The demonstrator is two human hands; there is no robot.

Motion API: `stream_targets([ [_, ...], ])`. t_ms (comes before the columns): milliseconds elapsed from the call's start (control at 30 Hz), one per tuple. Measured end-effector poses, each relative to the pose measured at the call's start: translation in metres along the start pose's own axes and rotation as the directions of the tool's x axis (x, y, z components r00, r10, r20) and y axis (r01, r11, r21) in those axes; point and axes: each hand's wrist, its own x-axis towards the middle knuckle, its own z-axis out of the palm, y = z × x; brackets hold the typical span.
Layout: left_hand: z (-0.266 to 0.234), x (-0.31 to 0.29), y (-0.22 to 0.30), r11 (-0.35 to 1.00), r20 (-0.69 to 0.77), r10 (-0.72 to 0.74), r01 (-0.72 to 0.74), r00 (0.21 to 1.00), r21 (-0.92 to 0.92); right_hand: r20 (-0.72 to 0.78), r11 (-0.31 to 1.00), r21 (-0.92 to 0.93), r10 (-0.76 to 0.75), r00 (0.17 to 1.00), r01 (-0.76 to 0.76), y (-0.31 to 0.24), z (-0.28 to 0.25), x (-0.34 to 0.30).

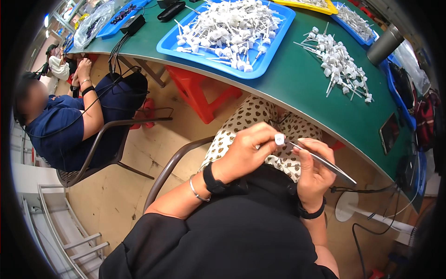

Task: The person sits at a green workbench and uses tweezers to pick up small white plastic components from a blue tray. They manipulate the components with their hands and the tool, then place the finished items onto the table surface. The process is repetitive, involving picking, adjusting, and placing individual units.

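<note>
Above my lap, my left hand (244,151) pinches a small white plastic piece (279,139) between thumb and fingertips. Metal tweezers (335,169) lie in my right hand (312,179), fingers closed around them. Their slim tip points at the white piece, close to it; I cannot tell whether the two touch. On the green table (297,88) ahead, a blue tray (281,35) is heaped with white-headed pieces on thin stems. A loose pile of similar pieces (341,63) lies right of that tray.
A dark cylindrical bottle (385,44) and a phone (389,133) are on the table's right side. A yellow tray (327,8) and another blue tray (357,25) sit farther back. Under the table is a red stool (195,93). A seated co-worker (65,116) is at left.
</note>
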Motion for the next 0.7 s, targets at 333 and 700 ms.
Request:
stream_targets([
  [333,-0.162,0.155,0.007,0.186,-0.047,0.647,-0.098,0.761,0.978,-0.045,0.993,0.108,-0.032,0.998,0.037,-0.011,-0.009,0.008],
  [700,0.053,0.194,0.038,0.681,0.206,-0.030,-0.131,0.978,0.720,-0.116,0.992,0.112,-0.043,0.992,0.056,-0.018,-0.022,0.013],
])
